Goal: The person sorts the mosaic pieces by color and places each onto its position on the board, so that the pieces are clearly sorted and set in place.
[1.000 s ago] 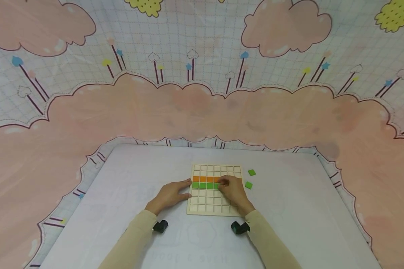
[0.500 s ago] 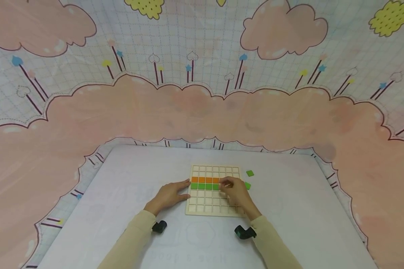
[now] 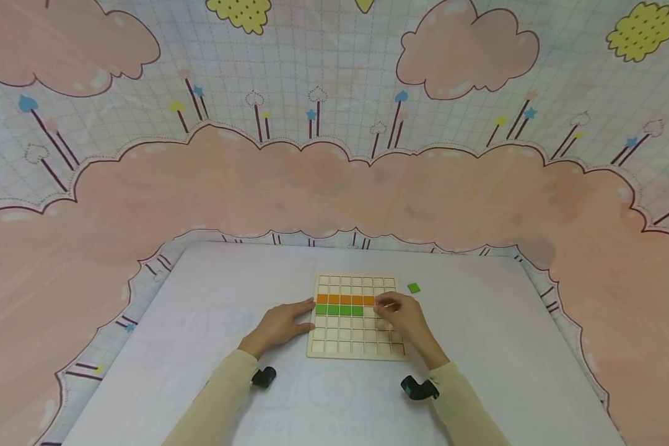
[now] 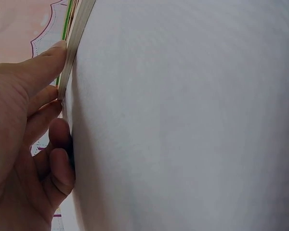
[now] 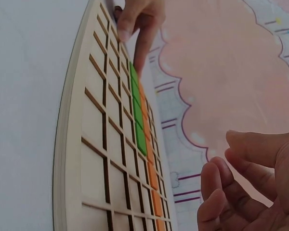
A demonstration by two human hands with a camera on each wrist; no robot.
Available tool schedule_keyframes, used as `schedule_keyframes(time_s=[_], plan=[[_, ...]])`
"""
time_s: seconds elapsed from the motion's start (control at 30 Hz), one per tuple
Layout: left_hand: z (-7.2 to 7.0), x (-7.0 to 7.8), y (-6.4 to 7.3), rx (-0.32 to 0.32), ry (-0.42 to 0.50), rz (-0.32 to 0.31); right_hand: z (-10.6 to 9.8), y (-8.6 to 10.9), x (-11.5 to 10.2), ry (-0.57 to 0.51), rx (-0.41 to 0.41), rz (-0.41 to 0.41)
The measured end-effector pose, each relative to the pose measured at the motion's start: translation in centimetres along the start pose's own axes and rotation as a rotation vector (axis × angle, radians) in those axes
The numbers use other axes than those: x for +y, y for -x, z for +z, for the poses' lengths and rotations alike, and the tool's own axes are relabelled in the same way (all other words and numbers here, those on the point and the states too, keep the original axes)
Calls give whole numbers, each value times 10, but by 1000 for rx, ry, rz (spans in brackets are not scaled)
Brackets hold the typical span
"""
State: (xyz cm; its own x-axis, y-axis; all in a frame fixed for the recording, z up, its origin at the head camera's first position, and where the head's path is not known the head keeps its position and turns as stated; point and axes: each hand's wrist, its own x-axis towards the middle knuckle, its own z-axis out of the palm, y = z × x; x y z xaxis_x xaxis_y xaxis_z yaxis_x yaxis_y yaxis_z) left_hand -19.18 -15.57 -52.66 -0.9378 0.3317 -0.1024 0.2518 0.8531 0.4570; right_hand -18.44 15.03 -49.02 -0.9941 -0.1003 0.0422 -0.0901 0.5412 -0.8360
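Note:
A pale wooden grid board [image 3: 345, 348] lies on the white table, with a row of orange tiles [image 3: 334, 300] and, just below it, a shorter row of green tiles [image 3: 340, 310]. My left hand [image 3: 275, 325] rests at the board's left edge, its thumb and fingertips touching the side. Over the board's right part hovers my right hand [image 3: 406, 317], fingers bent loosely near the end of the green row. No tile shows between its fingers in the right wrist view. Past the board's upper right corner lies a loose green tile [image 3: 414, 288].
White tabletop [image 3: 479, 322] surrounds the board. Behind it hangs a patterned cloth [image 3: 290, 186] with pink clouds. Black wrist-worn devices [image 3: 264, 376] sit at both cuffs.
My right hand has shifted right along the rows, uncovering another orange tile and a bare cell after the green tiles. A second loose green tile is hidden from view now. The left hand stays put.

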Motion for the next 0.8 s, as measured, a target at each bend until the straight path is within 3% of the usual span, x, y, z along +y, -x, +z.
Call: schedule_keyframes(time_s=[0.23, 0.8], plan=[[-1, 2, 0, -1, 2, -5, -13, -1, 11, 6, 15, -6], [0, 1, 0, 4, 7, -6, -39, 0, 39, 35, 94, 77]])
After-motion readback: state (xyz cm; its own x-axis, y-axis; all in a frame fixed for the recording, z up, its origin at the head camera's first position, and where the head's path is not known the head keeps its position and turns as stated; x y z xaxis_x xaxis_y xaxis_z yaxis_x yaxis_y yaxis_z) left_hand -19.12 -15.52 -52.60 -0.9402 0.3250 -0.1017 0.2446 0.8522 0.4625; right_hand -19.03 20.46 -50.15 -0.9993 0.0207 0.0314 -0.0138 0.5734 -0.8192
